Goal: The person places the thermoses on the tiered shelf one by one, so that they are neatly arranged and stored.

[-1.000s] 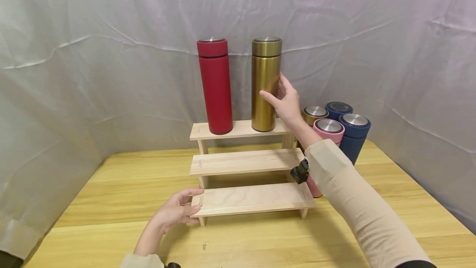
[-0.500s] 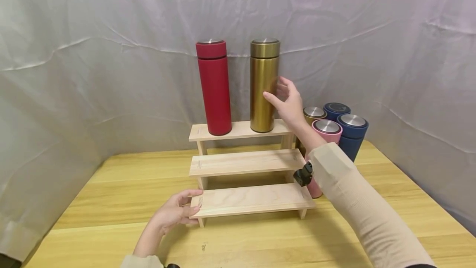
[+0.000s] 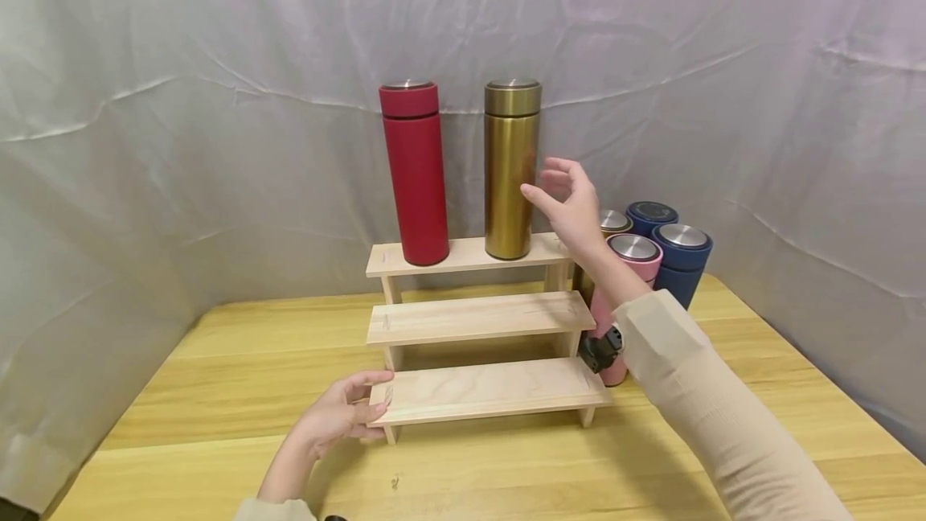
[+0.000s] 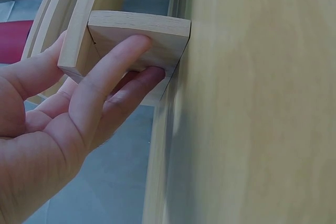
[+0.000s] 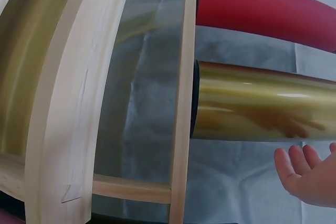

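Note:
A three-step wooden display stand [image 3: 492, 388] sits on the table. My left hand [image 3: 336, 412] holds the left end of its lowest step. In the left wrist view, the thumb lies at the step's edge and the fingers [image 4: 107, 77] reach beneath it to the leg. On the top step stand a red thermos bottle [image 3: 415, 175] and, to its right, a gold thermos bottle [image 3: 510, 175], both upright. My right hand [image 3: 575, 203] is just right of the gold bottle, fingers loosely bent with nothing in them. The right wrist view shows a gap between the fingertips [image 5: 282, 162] and the gold bottle.
More thermos bottles stand close together at the stand's right: a pink one [image 3: 637, 260], a second gold one [image 3: 614, 221] partly hidden by my right arm, and two blue ones, one in front [image 3: 680, 260]. Grey cloth [image 3: 253, 151] hangs behind the table [image 3: 239, 376].
My right hand has let go of the gold bottle and drawn back to the right and slightly down. The bottle stays on the top step. My left hand keeps its place on the stand.

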The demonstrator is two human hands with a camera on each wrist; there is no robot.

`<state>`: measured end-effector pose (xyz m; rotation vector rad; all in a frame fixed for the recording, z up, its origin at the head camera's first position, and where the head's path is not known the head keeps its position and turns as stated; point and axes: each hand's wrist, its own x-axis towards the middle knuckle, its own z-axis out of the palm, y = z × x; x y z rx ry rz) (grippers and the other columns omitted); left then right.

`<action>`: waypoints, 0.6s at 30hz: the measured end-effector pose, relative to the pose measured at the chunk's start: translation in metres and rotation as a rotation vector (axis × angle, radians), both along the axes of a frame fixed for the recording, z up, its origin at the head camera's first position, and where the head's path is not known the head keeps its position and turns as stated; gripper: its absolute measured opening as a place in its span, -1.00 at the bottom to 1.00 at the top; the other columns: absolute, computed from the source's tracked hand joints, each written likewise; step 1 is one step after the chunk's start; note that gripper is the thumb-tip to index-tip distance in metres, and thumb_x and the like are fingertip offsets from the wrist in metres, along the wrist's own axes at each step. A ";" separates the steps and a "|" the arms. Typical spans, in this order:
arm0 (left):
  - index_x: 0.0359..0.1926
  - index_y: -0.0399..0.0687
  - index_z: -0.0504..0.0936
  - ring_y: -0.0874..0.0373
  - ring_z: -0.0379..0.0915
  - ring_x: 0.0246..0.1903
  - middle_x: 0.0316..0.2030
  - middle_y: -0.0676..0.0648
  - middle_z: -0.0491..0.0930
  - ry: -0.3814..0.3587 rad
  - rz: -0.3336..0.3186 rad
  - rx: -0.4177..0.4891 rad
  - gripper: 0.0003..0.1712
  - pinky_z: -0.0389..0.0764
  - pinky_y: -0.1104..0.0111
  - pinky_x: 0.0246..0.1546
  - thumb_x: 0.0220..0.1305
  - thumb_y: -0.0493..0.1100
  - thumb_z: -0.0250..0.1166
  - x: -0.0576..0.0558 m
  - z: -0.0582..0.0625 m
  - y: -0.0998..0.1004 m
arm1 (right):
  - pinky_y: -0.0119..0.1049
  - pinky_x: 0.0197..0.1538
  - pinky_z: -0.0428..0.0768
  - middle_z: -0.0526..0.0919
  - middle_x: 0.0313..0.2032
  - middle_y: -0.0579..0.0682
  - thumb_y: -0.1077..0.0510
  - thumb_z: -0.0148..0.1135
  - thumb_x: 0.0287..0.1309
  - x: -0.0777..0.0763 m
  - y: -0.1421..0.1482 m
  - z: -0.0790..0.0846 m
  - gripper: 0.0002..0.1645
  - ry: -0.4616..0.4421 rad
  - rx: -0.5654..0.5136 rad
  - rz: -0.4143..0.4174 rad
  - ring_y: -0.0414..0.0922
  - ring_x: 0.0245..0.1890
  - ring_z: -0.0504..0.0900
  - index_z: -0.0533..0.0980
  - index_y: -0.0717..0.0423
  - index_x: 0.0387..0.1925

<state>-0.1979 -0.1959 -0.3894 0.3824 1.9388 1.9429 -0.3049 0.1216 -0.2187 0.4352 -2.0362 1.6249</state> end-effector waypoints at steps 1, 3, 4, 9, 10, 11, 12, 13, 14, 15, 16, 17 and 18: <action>0.20 -0.51 0.07 -0.11 0.37 -0.10 0.18 -0.62 -0.25 0.002 -0.001 -0.002 -0.34 0.53 0.04 -0.17 0.17 -0.35 0.16 0.000 0.000 0.000 | -0.21 0.02 0.42 0.43 0.00 0.21 0.16 0.24 0.05 0.002 0.001 0.000 -0.36 0.002 -0.002 0.007 0.01 0.01 0.41 0.24 0.30 0.13; 0.20 -0.51 0.07 -0.13 0.36 -0.08 0.18 -0.63 -0.28 0.007 -0.002 -0.004 -0.35 0.52 0.04 -0.17 0.17 -0.36 0.15 0.000 0.000 0.000 | -0.21 0.01 0.41 0.44 -0.01 0.21 0.18 0.24 0.05 0.005 0.002 0.000 -0.38 0.008 -0.008 0.021 0.01 0.01 0.41 0.25 0.29 0.12; 0.20 -0.51 0.07 -0.14 0.35 -0.07 0.17 -0.64 -0.30 0.010 -0.003 -0.005 -0.36 0.52 0.04 -0.17 0.17 -0.37 0.14 0.000 0.000 0.000 | -0.22 0.02 0.41 0.44 -0.01 0.21 0.19 0.24 0.05 0.007 0.002 0.000 -0.39 0.011 -0.014 0.030 0.02 0.01 0.41 0.25 0.29 0.12; 0.20 -0.50 0.07 -0.09 0.38 -0.11 0.17 -0.65 -0.28 0.007 0.003 -0.004 -0.36 0.53 0.04 -0.17 0.16 -0.38 0.14 0.000 -0.001 0.000 | -0.22 0.10 0.38 0.45 -0.03 0.20 0.23 0.22 0.06 0.017 0.004 -0.001 -0.45 0.021 -0.037 0.070 0.03 0.01 0.41 0.27 0.32 0.08; 0.20 -0.51 0.07 -0.08 0.39 -0.13 0.17 -0.65 -0.27 0.006 0.003 -0.002 -0.36 0.53 0.04 -0.17 0.16 -0.38 0.14 0.000 -0.002 0.000 | -0.23 0.10 0.39 0.45 -0.03 0.20 0.24 0.22 0.06 0.019 0.005 -0.002 -0.46 0.024 -0.043 0.079 0.04 0.01 0.41 0.28 0.33 0.06; 0.20 -0.51 0.07 -0.07 0.39 -0.13 0.16 -0.65 -0.27 0.007 0.003 -0.002 -0.36 0.53 0.04 -0.17 0.16 -0.37 0.14 0.000 -0.002 0.000 | -0.25 0.08 0.40 0.46 -0.04 0.20 0.25 0.22 0.06 0.021 0.005 -0.002 -0.47 0.026 -0.045 0.082 0.03 0.00 0.42 0.28 0.34 0.05; 0.20 -0.51 0.07 -0.06 0.40 -0.14 0.16 -0.65 -0.26 0.007 0.002 -0.001 -0.36 0.53 0.04 -0.17 0.16 -0.37 0.14 0.000 -0.002 0.000 | -0.27 0.06 0.42 0.47 -0.04 0.18 0.25 0.22 0.06 0.023 0.006 -0.003 -0.48 0.025 -0.045 0.083 0.01 -0.01 0.43 0.29 0.33 0.05; 0.20 -0.51 0.07 -0.06 0.40 -0.15 0.16 -0.65 -0.25 0.007 0.002 0.000 -0.35 0.53 0.04 -0.17 0.16 -0.37 0.14 0.000 -0.002 0.000 | -0.30 0.04 0.43 0.47 -0.05 0.18 0.26 0.22 0.06 0.025 0.006 -0.003 -0.48 0.026 -0.048 0.087 0.01 -0.02 0.43 0.29 0.33 0.05; 0.20 -0.51 0.06 -0.05 0.40 -0.15 0.16 -0.65 -0.25 0.008 0.002 0.001 -0.35 0.52 0.04 -0.17 0.16 -0.37 0.14 0.000 -0.002 0.000 | -0.33 0.01 0.45 0.47 -0.06 0.18 0.27 0.21 0.06 0.027 0.007 -0.004 -0.49 0.026 -0.051 0.088 -0.01 -0.04 0.44 0.29 0.34 0.04; 0.20 -0.51 0.06 -0.04 0.40 -0.15 0.16 -0.65 -0.25 0.008 0.001 0.001 -0.35 0.52 0.04 -0.17 0.16 -0.37 0.14 0.000 -0.002 0.000 | -0.36 -0.02 0.46 0.48 -0.06 0.18 0.28 0.21 0.06 0.029 0.008 -0.004 -0.50 0.026 -0.055 0.091 -0.02 -0.06 0.45 0.30 0.34 0.04; 0.20 -0.51 0.06 -0.04 0.40 -0.16 0.16 -0.65 -0.25 0.007 0.002 0.002 -0.35 0.52 0.04 -0.17 0.16 -0.37 0.14 0.000 -0.001 0.000 | -0.38 -0.05 0.48 0.48 -0.07 0.17 0.28 0.21 0.06 0.031 0.009 -0.005 -0.50 0.026 -0.058 0.096 -0.04 -0.07 0.46 0.30 0.35 0.03; 0.20 -0.51 0.07 -0.03 0.40 -0.16 0.16 -0.65 -0.24 0.007 0.002 0.002 -0.35 0.52 0.04 -0.17 0.16 -0.37 0.14 0.000 -0.001 0.000 | -0.41 -0.07 0.50 0.49 -0.07 0.16 0.27 0.21 0.07 0.033 0.010 -0.005 -0.51 0.025 -0.055 0.095 -0.08 -0.10 0.47 0.30 0.34 0.03; 0.20 -0.51 0.07 -0.03 0.39 -0.16 0.17 -0.64 -0.24 0.005 0.003 0.002 -0.35 0.52 0.04 -0.17 0.16 -0.37 0.14 0.000 -0.001 0.001 | -0.42 -0.09 0.51 0.49 -0.08 0.16 0.27 0.20 0.07 0.035 0.011 -0.006 -0.51 0.026 -0.056 0.097 -0.11 -0.12 0.48 0.30 0.34 0.03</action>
